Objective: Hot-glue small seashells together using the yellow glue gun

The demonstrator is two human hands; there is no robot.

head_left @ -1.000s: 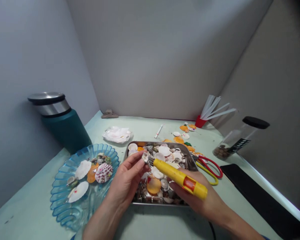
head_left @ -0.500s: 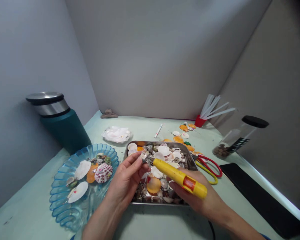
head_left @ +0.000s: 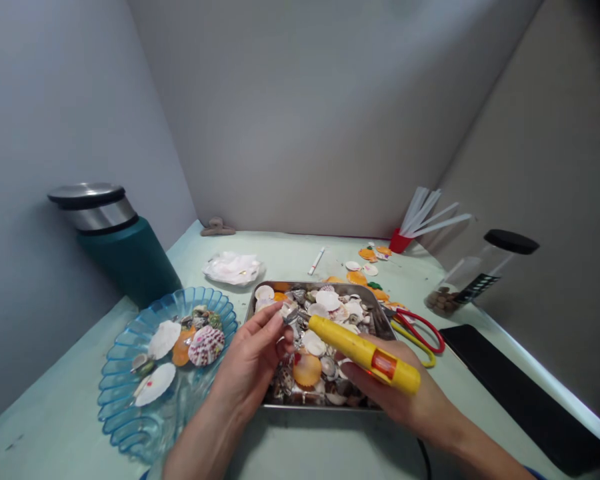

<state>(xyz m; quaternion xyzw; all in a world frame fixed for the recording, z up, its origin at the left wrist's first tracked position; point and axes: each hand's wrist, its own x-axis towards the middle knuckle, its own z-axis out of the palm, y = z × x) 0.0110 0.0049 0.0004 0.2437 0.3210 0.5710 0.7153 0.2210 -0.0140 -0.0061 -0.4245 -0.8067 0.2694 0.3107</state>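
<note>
My left hand point(head_left: 254, 353) is closed in a pinch, thumb and fingertips around a small dark grey shell point(head_left: 290, 317) that they partly cover. A yellow hot glue gun point(head_left: 353, 343) is gripped in my right hand point(head_left: 405, 390), its metal nozzle pointing left, close to the shell. Whether nozzle and shell touch, I cannot tell. Below both hands lies a metal tray point(head_left: 325, 407) full of mixed shells. An orange scallop shell point(head_left: 307, 371) shows near its front. To the left, a blue scalloped glass plate point(head_left: 117, 373) carries several shells, among them a purple-speckled scallop point(head_left: 207, 345).
A teal bottle point(head_left: 130, 257) stands behind the plate. White crumpled material point(head_left: 233, 267), a white stick point(head_left: 317, 261) and orange shell pieces point(head_left: 357, 277) lie farther back. Scissors point(head_left: 423, 331), a black flat object point(head_left: 520, 393), a lidded jar point(head_left: 480, 277) and a red cup point(head_left: 400, 241) occupy the right.
The glue gun in my right hand has shifted slightly right and down, its nozzle drawing a little away from my left fingertips. My left hand has barely moved.
</note>
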